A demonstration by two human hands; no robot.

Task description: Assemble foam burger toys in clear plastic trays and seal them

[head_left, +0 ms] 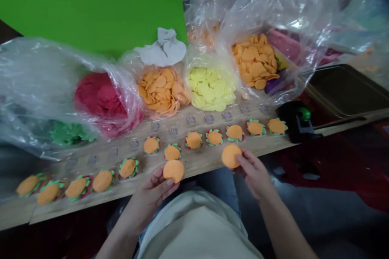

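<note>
Pinching orange discs point(174, 171), left hand point(155, 186) and right hand point(254, 171) face layered stacks point(193, 140), plastic bags point(282, 2) beyond.

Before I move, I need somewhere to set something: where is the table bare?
Bare: the table's front strip between left hand and right hand, each holding an orange disc; also the front-left corner, before the leftmost layered piece. Crowded: behind, with filled bags.

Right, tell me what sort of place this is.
Likely a small craft workshop: plastic bags hold piles of coloured cut-outs, burger-like stacks line the wooden table, and what looks like a tape dispenser sits beside them.
</note>
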